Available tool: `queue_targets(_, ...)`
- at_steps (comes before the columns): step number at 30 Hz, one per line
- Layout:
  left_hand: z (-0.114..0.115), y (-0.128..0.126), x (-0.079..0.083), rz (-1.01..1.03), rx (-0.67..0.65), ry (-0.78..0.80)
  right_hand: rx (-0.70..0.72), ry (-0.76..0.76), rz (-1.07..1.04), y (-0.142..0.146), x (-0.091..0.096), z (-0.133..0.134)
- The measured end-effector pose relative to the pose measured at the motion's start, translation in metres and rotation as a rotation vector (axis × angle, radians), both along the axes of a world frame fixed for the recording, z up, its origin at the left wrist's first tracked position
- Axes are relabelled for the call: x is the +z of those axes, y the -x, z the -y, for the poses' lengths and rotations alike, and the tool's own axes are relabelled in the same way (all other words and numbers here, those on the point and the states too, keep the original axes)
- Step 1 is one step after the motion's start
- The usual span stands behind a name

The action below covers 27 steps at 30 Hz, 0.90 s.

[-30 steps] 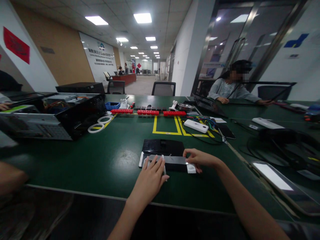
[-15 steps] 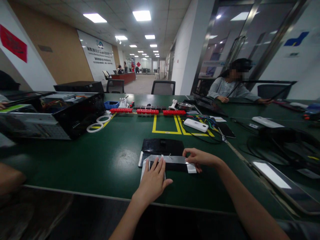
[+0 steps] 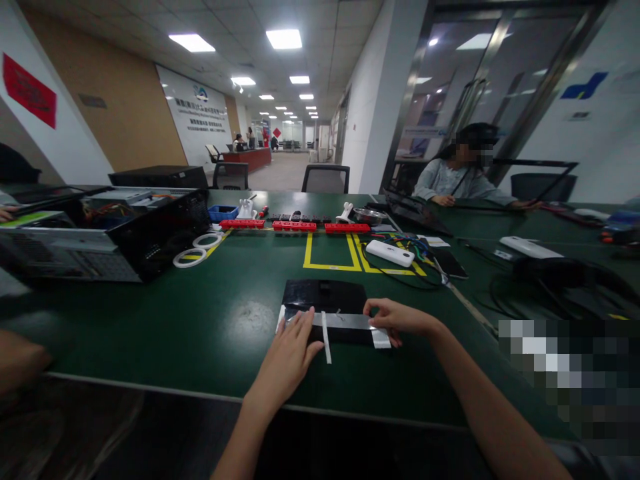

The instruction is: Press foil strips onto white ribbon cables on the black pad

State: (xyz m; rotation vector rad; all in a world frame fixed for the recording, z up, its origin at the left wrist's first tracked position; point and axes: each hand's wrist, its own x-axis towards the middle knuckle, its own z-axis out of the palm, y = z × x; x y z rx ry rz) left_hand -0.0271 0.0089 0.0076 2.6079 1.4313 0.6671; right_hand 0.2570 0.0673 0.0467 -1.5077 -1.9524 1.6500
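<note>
A flat black panel (image 3: 325,293) lies on the green table (image 3: 200,327) in front of me, with a grey strip (image 3: 345,321) across its near edge and a thin white strip (image 3: 326,345) hanging over it. My left hand (image 3: 287,357) lies flat with fingers stretched out on the strip's left end. My right hand (image 3: 397,319) presses curled fingers on the strip's right end, beside a small white tab (image 3: 381,339).
An open computer case (image 3: 100,233) stands at the left, with white tape rings (image 3: 191,257) near it. Red blocks (image 3: 295,227), a white power strip (image 3: 390,253) with cables and a yellow marked square (image 3: 333,257) lie farther back. A person (image 3: 460,177) sits at the right rear.
My left hand slid left along the grey strip, uncovering the thin white strip. The right hand stayed on the strip's right end.
</note>
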Motion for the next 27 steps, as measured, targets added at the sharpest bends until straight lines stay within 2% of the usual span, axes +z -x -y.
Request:
queue_targets(4, -0.007, 0.047, -0.015, 0.078, 0.157, -0.062, 0.009, -0.004, -0.002, 0.0, 0.001, -0.001)
queue_targets(7, -0.01, 0.073, -0.031, 0.086, 0.211, -0.067, 0.007, -0.021, -0.007, -0.001, 0.0, -0.001)
queue_targets(10, -0.011, 0.08, -0.04, 0.089, 0.213, -0.06, 0.029, -0.051, -0.056, -0.002, 0.002, 0.0)
queue_targets(14, -0.009, 0.075, -0.04, 0.072, 0.183, -0.033, -0.008, -0.189, -0.197, -0.006, 0.013, 0.002)
queue_targets(17, -0.008, 0.074, -0.038, 0.084, 0.181, -0.015, -0.25, -0.402, -0.346, -0.019, 0.026, 0.001)
queue_targets(22, -0.006, 0.075, -0.035, 0.091, 0.18, -0.024, -0.923, -0.834, -0.684, -0.06, 0.041, -0.005)
queue_targets(24, -0.005, 0.074, -0.034, 0.086, 0.181, -0.014, -1.166, -0.961, -0.678, -0.079, 0.042, -0.006)
queue_targets(27, -0.004, 0.074, -0.032, 0.07, 0.186, 0.001, -1.495, -1.064, -0.518, -0.104, 0.042, -0.004)
